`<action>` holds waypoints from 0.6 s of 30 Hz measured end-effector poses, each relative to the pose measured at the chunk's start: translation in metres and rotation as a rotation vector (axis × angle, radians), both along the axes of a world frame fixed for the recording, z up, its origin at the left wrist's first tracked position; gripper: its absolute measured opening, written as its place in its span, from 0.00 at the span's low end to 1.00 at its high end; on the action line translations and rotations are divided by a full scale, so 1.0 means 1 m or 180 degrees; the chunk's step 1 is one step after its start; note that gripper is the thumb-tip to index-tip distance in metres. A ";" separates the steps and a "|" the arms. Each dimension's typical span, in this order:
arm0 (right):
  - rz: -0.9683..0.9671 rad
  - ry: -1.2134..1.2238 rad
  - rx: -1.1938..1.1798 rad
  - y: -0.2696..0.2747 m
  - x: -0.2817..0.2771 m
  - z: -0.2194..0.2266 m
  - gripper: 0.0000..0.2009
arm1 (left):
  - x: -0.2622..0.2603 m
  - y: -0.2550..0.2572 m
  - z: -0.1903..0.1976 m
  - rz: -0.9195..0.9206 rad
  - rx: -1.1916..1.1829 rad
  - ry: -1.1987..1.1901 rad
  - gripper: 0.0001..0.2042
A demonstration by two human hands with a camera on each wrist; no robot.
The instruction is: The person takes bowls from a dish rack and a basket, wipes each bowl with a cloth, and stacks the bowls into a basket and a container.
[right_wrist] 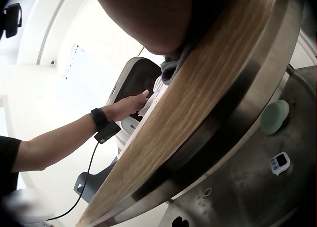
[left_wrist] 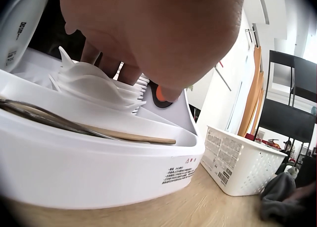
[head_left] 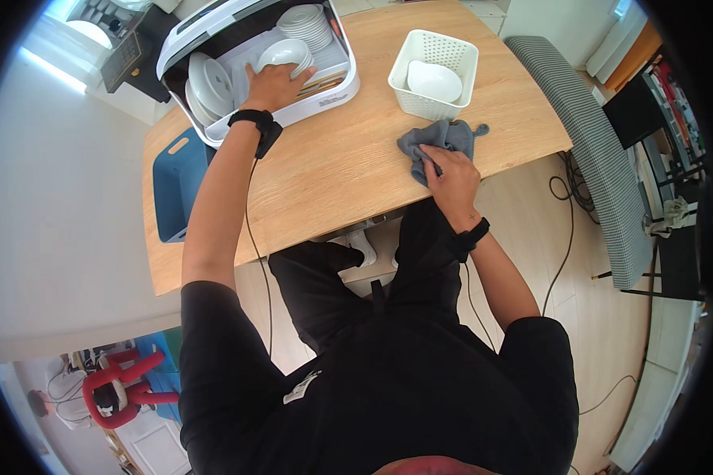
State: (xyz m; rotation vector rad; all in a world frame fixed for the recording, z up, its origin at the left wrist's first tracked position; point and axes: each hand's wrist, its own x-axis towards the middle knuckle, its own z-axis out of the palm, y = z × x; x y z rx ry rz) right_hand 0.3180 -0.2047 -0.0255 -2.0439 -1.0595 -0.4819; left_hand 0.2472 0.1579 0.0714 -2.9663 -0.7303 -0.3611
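Note:
My left hand (head_left: 272,87) reaches into a white lidded dish box (head_left: 341,89), its fingers spread over a stack of white bowls (head_left: 287,54). In the left wrist view, the fingers come down at the far side of the bowls (left_wrist: 94,86), and the thumb stands apart to the right. Near the table's front edge, my right hand (head_left: 454,180) grips a bunched grey cloth (head_left: 442,138) that lies on the wood. The right wrist view shows only a dark fold of this cloth (right_wrist: 171,71) beneath the hand.
White plates (head_left: 210,85) stand at the box's left; small dishes (head_left: 305,27) are stacked at its back. Chopsticks (left_wrist: 133,136) lie in its front slot. A white basket (head_left: 400,93) holding a white bowl (head_left: 436,82) stands behind the cloth. Left is a blue bin (head_left: 174,186) on the wooden table (head_left: 325,174).

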 end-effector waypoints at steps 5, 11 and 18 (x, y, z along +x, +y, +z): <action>0.0026 0.0015 0.0036 0.000 0.001 -0.002 0.11 | 0.003 -0.010 0.022 0.0163 -0.0167 0.0731 0.35; 0.0061 0.0044 0.0200 0.002 0.002 -0.006 0.11 | 0.033 -0.020 -0.012 -0.1148 0.0292 -0.1459 0.30; -0.0019 0.0014 0.0217 0.002 0.002 -0.010 0.12 | 0.073 -0.111 -0.009 -0.2284 -0.0221 -0.1026 0.28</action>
